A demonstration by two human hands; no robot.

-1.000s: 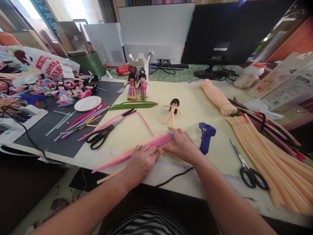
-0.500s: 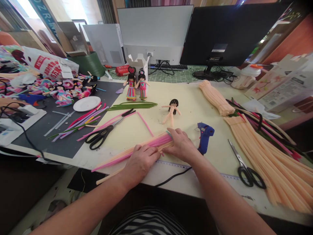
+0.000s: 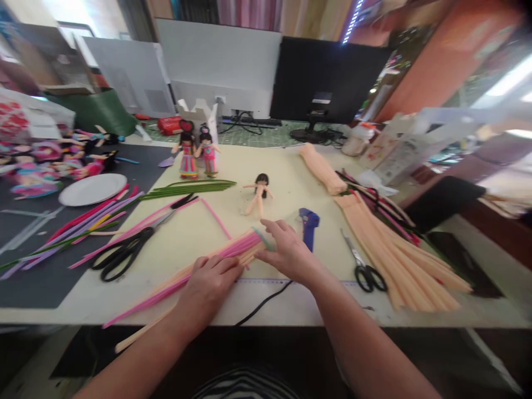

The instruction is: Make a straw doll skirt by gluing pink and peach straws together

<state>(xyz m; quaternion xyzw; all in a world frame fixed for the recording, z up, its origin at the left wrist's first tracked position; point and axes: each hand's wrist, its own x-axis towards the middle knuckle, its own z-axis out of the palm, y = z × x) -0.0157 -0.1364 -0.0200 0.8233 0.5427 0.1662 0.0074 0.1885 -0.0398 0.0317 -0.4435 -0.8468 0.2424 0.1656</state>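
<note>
A bundle of pink and peach pipe cleaners [image 3: 239, 245] lies slantwise on the table, with pale blue-green at its right end. My left hand [image 3: 210, 282] is closed over the middle of this bundle, fingers pressing it down. At the right end is my right hand [image 3: 286, 249], thumb and fingers apart on either side of the tips; how firmly they touch is unclear. Just beyond sits a small peach pipe-cleaner doll [image 3: 261, 194] with black hair. A blue glue gun [image 3: 308, 224] stands beside my right hand, its black cord running toward the table's front edge.
Black-handled scissors [image 3: 128, 244] lie at left, a second pair of scissors [image 3: 361, 269] at right. Peach pipe cleaners [image 3: 386, 249] fan out on the right. Two dressed dolls [image 3: 198, 152], green pipe cleaners [image 3: 187, 189] and a white plate [image 3: 92, 189] are farther back, before monitors [image 3: 324, 83].
The view has swung to the right, so the table things appear farther left. My right hand's fingers have spread a little around the bundle's end; my left hand stays on the bundle.
</note>
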